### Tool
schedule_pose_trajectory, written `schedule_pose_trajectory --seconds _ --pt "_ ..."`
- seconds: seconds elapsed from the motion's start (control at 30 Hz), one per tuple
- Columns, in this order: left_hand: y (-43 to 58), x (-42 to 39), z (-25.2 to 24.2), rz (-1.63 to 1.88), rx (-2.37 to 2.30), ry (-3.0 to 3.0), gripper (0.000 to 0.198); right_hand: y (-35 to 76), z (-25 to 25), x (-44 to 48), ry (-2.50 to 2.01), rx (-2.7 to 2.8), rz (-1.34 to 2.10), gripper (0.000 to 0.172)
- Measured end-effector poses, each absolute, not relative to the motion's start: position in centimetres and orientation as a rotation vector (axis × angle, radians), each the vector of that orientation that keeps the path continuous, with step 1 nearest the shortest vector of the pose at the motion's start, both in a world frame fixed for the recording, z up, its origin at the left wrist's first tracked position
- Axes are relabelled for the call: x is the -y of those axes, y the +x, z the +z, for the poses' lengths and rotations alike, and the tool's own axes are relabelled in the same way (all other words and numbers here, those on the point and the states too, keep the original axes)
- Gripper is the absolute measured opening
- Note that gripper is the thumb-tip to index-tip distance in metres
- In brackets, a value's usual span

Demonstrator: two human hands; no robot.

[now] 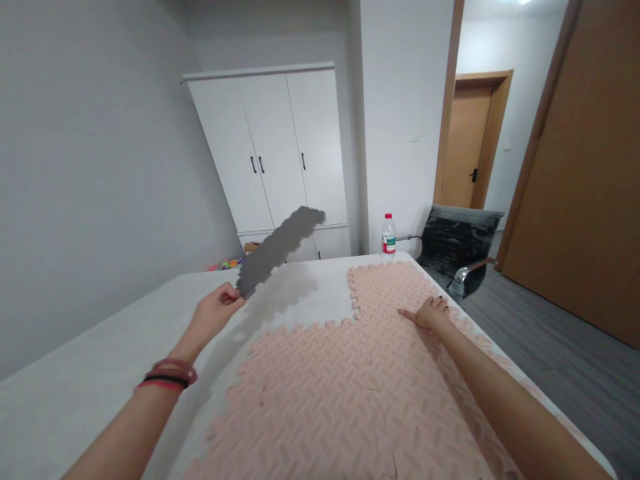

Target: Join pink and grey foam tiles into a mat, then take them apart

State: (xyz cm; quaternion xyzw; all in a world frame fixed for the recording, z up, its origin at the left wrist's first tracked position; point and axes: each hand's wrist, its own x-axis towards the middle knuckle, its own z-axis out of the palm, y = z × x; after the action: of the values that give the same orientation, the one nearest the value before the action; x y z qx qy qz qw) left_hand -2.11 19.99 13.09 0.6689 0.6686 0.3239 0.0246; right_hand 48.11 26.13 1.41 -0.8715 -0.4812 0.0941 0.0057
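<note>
A grey foam mat tile [280,245] with notched edges hangs tilted over the white tabletop. My left hand [216,309] pinches its near corner between thumb and fingers. Pink foam mat tiles [310,387] with a raised tread pattern lie joined on the table, their seam running toward me. On the far right tile [383,283] rests my right hand [431,313], its thumb stretched out to the left and nothing held in it. The tile's shadow falls on the white surface beneath it.
A bottle with a red cap [389,237] stands at the table's far edge. Beyond the table's right side is a black office chair [453,247]. A white cabinet [280,147] stands behind, and colourful items [227,265] show past the far left edge.
</note>
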Motion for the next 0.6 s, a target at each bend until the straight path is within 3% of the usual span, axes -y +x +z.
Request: schedule_pose_trajectory --seconds 0.23,0.6 --pt "1.7 -24.5 8.6 0.620 -1.826 2.325 0.012 48.4 0.9 -26.9 -2.721 1.529 0.279 0.134" --pt "-2.7 -24.4 5.7 0.320 -1.807 2.318 0.014 48.8 0.0 -27.8 -2.747 1.538 0.268 0.137"
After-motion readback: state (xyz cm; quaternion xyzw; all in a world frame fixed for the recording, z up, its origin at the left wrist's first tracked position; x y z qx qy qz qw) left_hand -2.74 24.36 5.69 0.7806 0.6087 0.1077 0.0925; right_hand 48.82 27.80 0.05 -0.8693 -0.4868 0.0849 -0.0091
